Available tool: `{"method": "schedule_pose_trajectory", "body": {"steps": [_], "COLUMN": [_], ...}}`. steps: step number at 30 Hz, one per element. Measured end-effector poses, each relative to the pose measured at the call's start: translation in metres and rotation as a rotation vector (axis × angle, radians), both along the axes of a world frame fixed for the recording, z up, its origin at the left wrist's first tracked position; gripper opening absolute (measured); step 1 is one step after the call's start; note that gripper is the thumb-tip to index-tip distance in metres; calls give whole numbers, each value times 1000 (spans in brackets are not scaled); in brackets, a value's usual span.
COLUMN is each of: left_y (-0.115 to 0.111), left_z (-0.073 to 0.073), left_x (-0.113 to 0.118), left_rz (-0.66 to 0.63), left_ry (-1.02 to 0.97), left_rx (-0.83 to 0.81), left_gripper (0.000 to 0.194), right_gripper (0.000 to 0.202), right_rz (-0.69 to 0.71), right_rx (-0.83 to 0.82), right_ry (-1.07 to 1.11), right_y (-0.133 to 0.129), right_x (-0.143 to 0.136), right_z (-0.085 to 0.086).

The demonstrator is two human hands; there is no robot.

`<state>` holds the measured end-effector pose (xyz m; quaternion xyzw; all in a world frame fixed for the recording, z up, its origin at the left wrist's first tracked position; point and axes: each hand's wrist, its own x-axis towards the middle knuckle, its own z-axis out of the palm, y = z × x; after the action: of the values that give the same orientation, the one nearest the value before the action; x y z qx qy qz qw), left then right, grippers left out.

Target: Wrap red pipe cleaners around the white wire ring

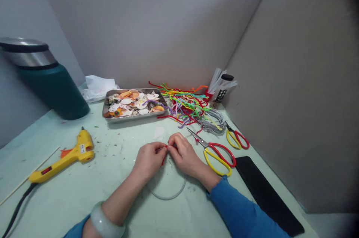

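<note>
My left hand [149,159] and my right hand [183,154] meet at the middle of the table, fingertips pinched together. Between them is a short piece of red yarn [163,161], its end hanging below my left fingertips. A thin grey wire ring [168,198] curves below both hands toward me; its upper part is hidden by the fingers, which close on it where the yarn is. Large scissors [209,144] with red and yellow handles lie open just right of my right hand.
A yellow glue gun [66,161] and a thin stick [30,174] lie left, below a green bottle [53,88]. Behind are a shell tray [134,118], colourful yarn [187,103], coiled wire [214,121], a jar [221,92] and small scissors [237,139]. A black slab [266,193] lies right.
</note>
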<state>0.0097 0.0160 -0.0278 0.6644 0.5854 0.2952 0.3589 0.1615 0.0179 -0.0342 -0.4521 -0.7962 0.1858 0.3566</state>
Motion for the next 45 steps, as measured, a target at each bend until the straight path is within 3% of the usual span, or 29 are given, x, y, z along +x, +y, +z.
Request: {"method": "schedule_pose_trajectory", "body": {"steps": [7, 15, 19, 23, 25, 28, 30, 35, 40, 45], "left_y": [1, 0, -1, -1, -1, -1, -1, 2, 5, 5], "left_z": [-2, 0, 2, 4, 4, 2, -1, -3, 12, 18], "left_x": [-1, -1, 0, 0, -1, -1, -2, -4, -9, -13], "left_rz": [42, 38, 44, 41, 39, 38, 35, 77, 269, 270], "left_ry": [-19, 10, 19, 29, 40, 35, 9, -183, -608, -968], "left_rx": [-18, -26, -20, -49, -52, -48, -55, -92, -300, -344], "left_gripper": [27, 27, 27, 28, 28, 28, 27, 23, 33, 35], "right_gripper": [8, 12, 16, 15, 19, 8, 15, 15, 18, 21], "right_rz": [-68, -279, -374, -352, -334, -355, -392, -458, -595, -606], "right_rx": [-150, -152, -55, 106, 175, 209, 224, 264, 203, 98], "right_ry": [316, 332, 202, 70, 50, 44, 69, 197, 345, 460], "right_y": [6, 14, 20, 24, 25, 24, 23, 22, 26, 28], "right_x": [4, 18, 28, 34, 35, 35, 35, 36, 42, 44], "right_z": [1, 1, 1, 1, 1, 1, 3, 7, 4, -2]}}
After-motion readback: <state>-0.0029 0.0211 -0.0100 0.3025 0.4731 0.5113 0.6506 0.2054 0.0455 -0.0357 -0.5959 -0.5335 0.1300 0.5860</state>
